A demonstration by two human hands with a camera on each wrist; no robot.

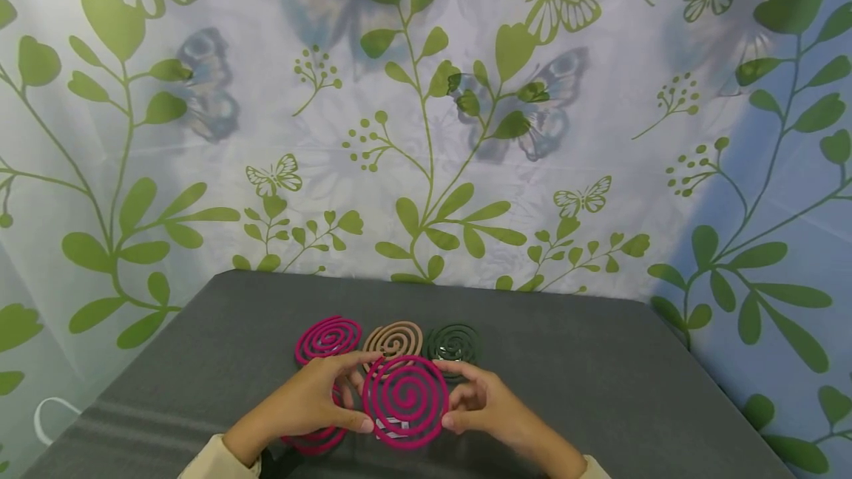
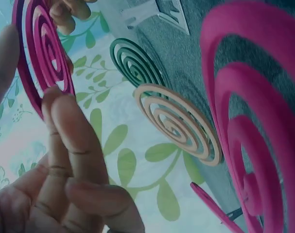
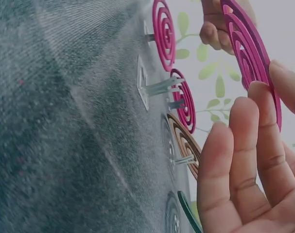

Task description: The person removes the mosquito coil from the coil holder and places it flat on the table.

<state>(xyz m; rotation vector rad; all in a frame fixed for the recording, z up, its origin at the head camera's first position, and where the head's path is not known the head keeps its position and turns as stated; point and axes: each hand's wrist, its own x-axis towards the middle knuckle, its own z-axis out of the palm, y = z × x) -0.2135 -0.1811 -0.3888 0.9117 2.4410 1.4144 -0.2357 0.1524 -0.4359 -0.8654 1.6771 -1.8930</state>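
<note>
Both hands hold a pink mosquito coil (image 1: pixel 409 396) by its opposite edges, raised over the grey table. My left hand (image 1: pixel 318 392) pinches its left rim, and my right hand (image 1: pixel 491 399) pinches the right. Beneath the held coil is a small metal stand (image 3: pixel 143 90), which the right wrist view shows bare on the cloth. Another pink coil (image 1: pixel 314 443) sits near my left hand, partly hidden by it. Farther back are a pink coil (image 1: pixel 328 340), a tan coil (image 1: pixel 403 331) and a dark green coil (image 1: pixel 454 337), side by side on metal stands.
A grey cloth covers the table (image 1: pixel 599 368). Behind it hangs a pale curtain (image 1: pixel 452 191) printed with green leaves and butterflies. A white loop (image 1: pixel 43 420) shows by the table's left edge.
</note>
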